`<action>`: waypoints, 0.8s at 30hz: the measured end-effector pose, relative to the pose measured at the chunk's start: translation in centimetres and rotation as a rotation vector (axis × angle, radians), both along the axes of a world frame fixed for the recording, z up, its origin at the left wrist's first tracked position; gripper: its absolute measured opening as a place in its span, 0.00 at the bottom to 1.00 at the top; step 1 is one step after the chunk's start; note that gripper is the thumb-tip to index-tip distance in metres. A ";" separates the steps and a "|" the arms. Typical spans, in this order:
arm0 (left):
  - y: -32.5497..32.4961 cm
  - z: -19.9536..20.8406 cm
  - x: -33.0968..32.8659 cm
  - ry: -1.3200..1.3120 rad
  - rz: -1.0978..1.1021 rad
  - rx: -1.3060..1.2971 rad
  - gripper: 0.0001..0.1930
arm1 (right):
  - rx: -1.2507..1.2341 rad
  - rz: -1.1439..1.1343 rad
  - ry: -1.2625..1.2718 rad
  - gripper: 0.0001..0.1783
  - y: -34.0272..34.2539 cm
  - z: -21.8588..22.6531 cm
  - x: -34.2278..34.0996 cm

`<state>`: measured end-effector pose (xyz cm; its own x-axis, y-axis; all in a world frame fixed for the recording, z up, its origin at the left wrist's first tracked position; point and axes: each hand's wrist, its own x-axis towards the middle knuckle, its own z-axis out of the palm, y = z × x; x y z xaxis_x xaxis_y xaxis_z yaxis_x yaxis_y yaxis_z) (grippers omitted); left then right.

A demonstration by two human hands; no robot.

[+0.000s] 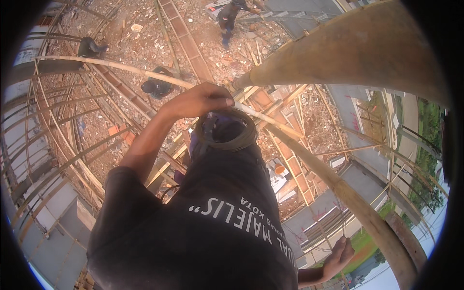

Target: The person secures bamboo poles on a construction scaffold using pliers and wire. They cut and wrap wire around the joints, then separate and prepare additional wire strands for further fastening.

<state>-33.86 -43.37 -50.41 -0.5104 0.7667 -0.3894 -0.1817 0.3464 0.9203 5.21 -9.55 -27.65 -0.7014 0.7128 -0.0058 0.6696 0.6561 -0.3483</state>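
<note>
My left hand (211,99) rests over a slim horizontal bamboo pole (137,71), its fingers curled round it. At my waist, just below that hand, hangs a coil of thin wire (251,137). My right hand (340,254) is out at the lower right, fingertips pinched together on a thin wire (344,224) that sticks up from them. Near it a thicker bamboo pole (345,193) slants from the crossing in front of me to the lower right. My black shirt hides part of what lies beneath me.
A very thick bamboo upright (348,55) looms at the upper right. Far below lies rubble-strewn ground (130,29) with a long ladder-like frame (183,36) and timber. Three people work down there, one in dark clothes (227,19). Bamboo scaffolding (53,121) lines the left.
</note>
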 end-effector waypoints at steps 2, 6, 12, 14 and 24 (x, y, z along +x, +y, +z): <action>0.7 1.3 0.2 -0.100 -0.034 0.122 0.16 | -0.155 0.002 -0.044 0.26 -1.1 -2.8 -4.2; 1.3 2.1 -0.5 0.102 -0.098 -0.032 0.16 | -0.074 0.078 0.204 0.23 -2.1 -9.0 -6.7; 9.3 4.5 3.9 0.034 -0.308 0.229 0.19 | -0.086 -0.036 0.480 0.21 -6.6 -14.6 -10.3; 13.0 5.9 6.2 0.003 -0.371 0.308 0.22 | -0.078 0.013 0.546 0.21 -6.7 -14.9 -10.7; 22.5 12.1 9.7 -0.727 -0.016 0.595 0.22 | -0.440 -0.062 0.707 0.25 -8.2 -15.2 -11.6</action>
